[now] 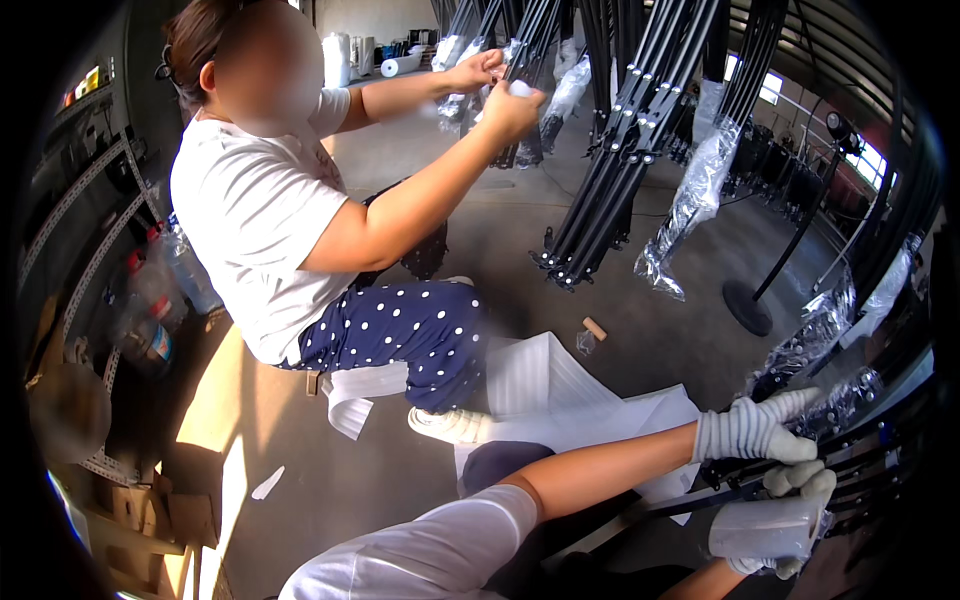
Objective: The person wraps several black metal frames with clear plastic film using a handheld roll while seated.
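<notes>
My left hand (752, 430), in a white and grey striped knit glove, is at the right over a bundle of black metal rods (868, 458). Its fingers and thumb are spread apart beside the clear film wrapped around part of the rods. Just below it, my right hand (800, 482), also gloved, is closed around a roll of clear stretch film (765, 528). The roll lies close against the rods and hides part of that hand. Whether the roll's film is attached to the bundle, I cannot tell.
A seated co-worker (262, 215) at the left works with both hands on hanging black rod bundles (625, 150). White foam sheeting (550, 375) lies on the floor. A round-based stand (748, 308) is farther right; metal shelving (95, 190) lines the left side.
</notes>
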`<control>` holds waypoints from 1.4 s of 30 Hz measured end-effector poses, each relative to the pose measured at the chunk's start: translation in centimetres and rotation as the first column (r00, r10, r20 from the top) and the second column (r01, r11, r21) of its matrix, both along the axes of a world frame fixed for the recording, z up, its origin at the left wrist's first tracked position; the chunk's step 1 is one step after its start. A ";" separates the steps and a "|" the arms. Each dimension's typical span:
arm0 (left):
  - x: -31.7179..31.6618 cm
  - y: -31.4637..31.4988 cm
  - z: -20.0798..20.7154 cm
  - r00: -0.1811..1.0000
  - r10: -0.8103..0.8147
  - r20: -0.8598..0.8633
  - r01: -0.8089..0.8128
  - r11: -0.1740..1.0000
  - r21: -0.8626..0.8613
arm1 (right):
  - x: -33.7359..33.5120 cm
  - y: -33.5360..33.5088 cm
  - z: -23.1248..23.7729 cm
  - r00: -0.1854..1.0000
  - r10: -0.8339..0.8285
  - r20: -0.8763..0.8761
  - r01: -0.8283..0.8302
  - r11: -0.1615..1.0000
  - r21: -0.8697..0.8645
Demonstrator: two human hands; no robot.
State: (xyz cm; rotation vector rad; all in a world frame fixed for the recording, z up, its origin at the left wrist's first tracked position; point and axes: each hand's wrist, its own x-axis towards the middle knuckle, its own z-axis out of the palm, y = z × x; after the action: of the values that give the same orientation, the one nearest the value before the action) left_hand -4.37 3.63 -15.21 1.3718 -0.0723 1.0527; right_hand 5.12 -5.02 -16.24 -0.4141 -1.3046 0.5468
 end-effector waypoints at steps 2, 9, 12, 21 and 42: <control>-1.3 -0.5 2.1 0.995 -0.054 -0.080 0.058 0.997 0.049 | 1.1 0.6 -0.4 0.962 -0.091 -0.259 0.052 0.987 -0.151; -3.3 -1.4 3.2 0.943 -0.115 -0.314 0.081 0.990 -0.118 | 2.8 3.2 -2.3 0.656 -0.751 -0.076 0.747 0.660 -0.083; -1.8 -0.5 1.6 0.910 0.205 -0.361 -0.165 0.977 0.138 | 3.1 3.8 -2.5 0.495 -0.867 0.059 0.864 0.498 0.078; -3.0 -0.9 2.7 0.944 0.027 -0.328 -0.046 0.998 -0.050 | 4.1 4.4 -2.9 0.221 -0.960 0.171 0.900 0.269 0.342; -1.9 -1.3 1.7 0.918 0.271 -0.289 -0.244 0.961 0.126 | 6.6 6.5 -2.1 -0.343 -0.903 -0.258 0.524 -0.412 0.745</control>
State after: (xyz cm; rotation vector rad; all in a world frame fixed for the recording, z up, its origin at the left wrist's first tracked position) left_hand -6.22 2.32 -13.52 1.6412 0.3017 1.0513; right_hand 11.71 1.44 -18.30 -0.9127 -1.0536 -1.7654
